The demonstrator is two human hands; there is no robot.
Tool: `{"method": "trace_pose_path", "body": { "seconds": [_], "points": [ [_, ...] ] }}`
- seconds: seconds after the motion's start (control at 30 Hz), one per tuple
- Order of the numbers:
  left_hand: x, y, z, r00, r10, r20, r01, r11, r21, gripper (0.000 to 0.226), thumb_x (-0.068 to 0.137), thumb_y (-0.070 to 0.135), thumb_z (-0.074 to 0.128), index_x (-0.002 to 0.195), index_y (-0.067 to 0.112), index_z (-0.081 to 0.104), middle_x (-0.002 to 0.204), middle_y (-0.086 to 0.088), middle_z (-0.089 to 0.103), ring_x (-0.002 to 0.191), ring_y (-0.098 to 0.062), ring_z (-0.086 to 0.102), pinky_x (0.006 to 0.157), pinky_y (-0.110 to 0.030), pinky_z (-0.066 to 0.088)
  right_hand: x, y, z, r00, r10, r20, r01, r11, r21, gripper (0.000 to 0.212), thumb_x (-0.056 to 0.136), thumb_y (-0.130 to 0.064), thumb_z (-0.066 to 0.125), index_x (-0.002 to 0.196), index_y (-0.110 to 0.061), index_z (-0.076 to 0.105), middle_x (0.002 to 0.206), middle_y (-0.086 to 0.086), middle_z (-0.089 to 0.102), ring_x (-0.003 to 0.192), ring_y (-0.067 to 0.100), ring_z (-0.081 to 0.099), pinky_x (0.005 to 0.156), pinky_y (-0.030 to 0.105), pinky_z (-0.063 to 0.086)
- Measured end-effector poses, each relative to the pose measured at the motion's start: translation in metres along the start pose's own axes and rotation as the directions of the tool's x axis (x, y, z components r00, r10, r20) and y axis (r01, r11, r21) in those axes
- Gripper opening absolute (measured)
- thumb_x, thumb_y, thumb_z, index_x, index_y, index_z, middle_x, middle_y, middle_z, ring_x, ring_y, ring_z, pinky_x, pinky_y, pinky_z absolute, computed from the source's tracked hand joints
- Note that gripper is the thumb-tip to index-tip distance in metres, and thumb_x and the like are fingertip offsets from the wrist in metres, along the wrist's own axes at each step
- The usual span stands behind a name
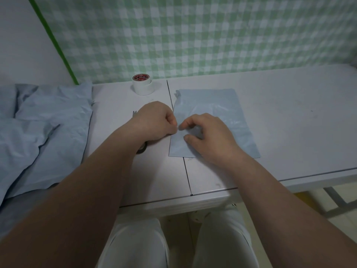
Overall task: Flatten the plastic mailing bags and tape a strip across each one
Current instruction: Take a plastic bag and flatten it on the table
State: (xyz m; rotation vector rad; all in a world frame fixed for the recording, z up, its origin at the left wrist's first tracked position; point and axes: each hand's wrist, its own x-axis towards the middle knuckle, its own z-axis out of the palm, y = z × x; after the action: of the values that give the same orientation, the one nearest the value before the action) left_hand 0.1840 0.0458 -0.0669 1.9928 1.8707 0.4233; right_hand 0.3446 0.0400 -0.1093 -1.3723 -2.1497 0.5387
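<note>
One light-blue plastic mailing bag [216, 105] lies flat on the white table [289, 113], just right of the table's seam. My left hand [154, 120] is curled into a fist at the bag's left edge, thumb and forefinger pinching there; whether a tape strip is between them is unclear. My right hand [208, 136] rests on the bag's lower left part, its bent fingertips and thumb pressing it down. A white tape roll [142, 85] with a red core label stands at the back, left of the seam.
A loose pile of crumpled light-blue mailing bags [42, 128] covers the table's left end. Scissors [134, 113] lie under my left wrist, only tips and a handle loop showing. A green checked cloth hangs behind the table. My knees sit below the front edge.
</note>
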Motion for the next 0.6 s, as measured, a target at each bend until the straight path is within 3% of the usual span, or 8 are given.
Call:
{"method": "trace_pose_path", "body": {
  "seconds": [0.13,0.23,0.3,0.43,0.53,0.6],
  "points": [
    [0.004,0.000,0.003,1.000,-0.028,0.004,0.027,0.996,0.081,0.012,0.084,0.014,0.063,0.073,0.016,0.064,0.066,0.008,0.054,0.071,-0.014,0.052,0.068,-0.025,0.041,0.000,0.000,0.000,1.000,0.001,0.029,0.000,1.000,-0.011,0.022,0.088,-0.025,0.061,0.104,-0.038,0.069,0.105,-0.012,0.051,0.108,0.016,0.050,0.094,0.032,0.040],
    [0.009,-0.004,0.006,0.998,-0.066,-0.017,0.068,0.984,0.165,0.017,0.088,0.019,0.054,0.074,0.013,0.062,0.082,-0.002,0.062,0.087,-0.024,0.058,0.087,-0.039,0.048,0.000,-0.001,0.000,1.000,-0.003,0.030,0.004,1.000,-0.008,0.022,0.088,-0.025,0.061,0.105,-0.036,0.070,0.108,-0.010,0.053,0.108,0.018,0.051,0.095,0.034,0.041],
    [0.010,-0.005,0.008,0.997,-0.078,-0.021,0.081,0.974,0.211,0.020,0.090,0.019,0.049,0.072,0.014,0.056,0.089,-0.005,0.062,0.092,-0.028,0.057,0.091,-0.045,0.046,0.000,-0.001,0.000,1.000,-0.002,0.030,0.002,1.000,-0.002,0.022,0.089,-0.025,0.061,0.105,-0.036,0.070,0.108,-0.009,0.054,0.108,0.018,0.051,0.096,0.034,0.041],
    [0.006,-0.008,0.011,0.993,-0.067,-0.099,0.088,0.972,0.219,0.012,0.092,0.018,0.045,0.084,0.016,0.053,0.093,-0.002,0.058,0.097,-0.027,0.054,0.092,-0.044,0.044,-0.001,-0.001,0.000,0.999,0.007,0.036,-0.007,1.000,-0.005,0.023,0.090,-0.025,0.059,0.107,-0.037,0.070,0.105,-0.012,0.050,0.107,0.017,0.049,0.096,0.031,0.038],
    [0.001,-0.010,0.010,0.982,-0.038,-0.186,0.059,0.993,0.107,0.012,0.090,0.017,0.048,0.083,0.025,0.054,0.092,0.003,0.057,0.097,-0.023,0.054,0.092,-0.041,0.043,-0.002,-0.002,0.000,0.999,0.006,0.035,-0.006,1.000,-0.005,0.024,0.090,-0.024,0.059,0.107,-0.037,0.070,0.105,-0.013,0.049,0.106,0.016,0.048,0.095,0.029,0.038],
    [-0.002,-0.009,0.009,0.986,-0.021,-0.164,0.026,0.999,0.030,0.011,0.087,0.018,0.055,0.083,0.028,0.058,0.090,0.006,0.059,0.094,-0.018,0.056,0.090,-0.037,0.045,-0.002,-0.002,0.000,0.999,0.005,0.042,-0.005,1.000,-0.009,0.024,0.090,-0.024,0.058,0.107,-0.038,0.069,0.107,-0.012,0.051,0.106,0.016,0.048,0.095,0.029,0.038]
  ]
}}
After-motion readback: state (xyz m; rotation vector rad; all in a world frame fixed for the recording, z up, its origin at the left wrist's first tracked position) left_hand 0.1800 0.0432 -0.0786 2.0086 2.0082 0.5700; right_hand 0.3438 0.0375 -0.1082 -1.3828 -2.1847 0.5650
